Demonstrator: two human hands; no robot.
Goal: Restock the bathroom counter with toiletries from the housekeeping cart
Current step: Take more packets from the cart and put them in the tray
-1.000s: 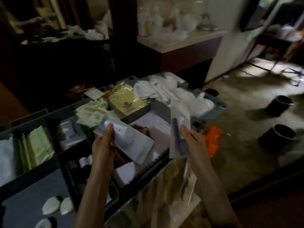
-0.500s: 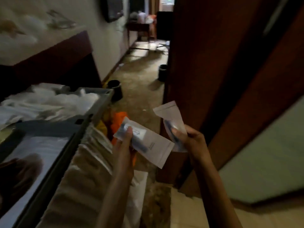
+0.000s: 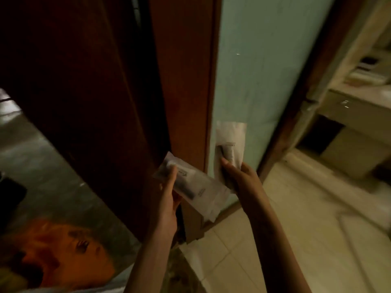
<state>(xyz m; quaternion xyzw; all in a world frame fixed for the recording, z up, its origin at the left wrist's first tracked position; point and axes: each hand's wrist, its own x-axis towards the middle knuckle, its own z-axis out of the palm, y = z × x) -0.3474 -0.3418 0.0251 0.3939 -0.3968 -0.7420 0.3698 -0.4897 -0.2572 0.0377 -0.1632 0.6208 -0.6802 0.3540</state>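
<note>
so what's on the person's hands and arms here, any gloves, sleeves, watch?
Nothing worn that shows. The left hand and right hand are bare, no gloves or rings visible. Both forearms are bare down to the frame's bottom edge, no sleeves, watch or bands. The frame is dim and blurred.
</note>
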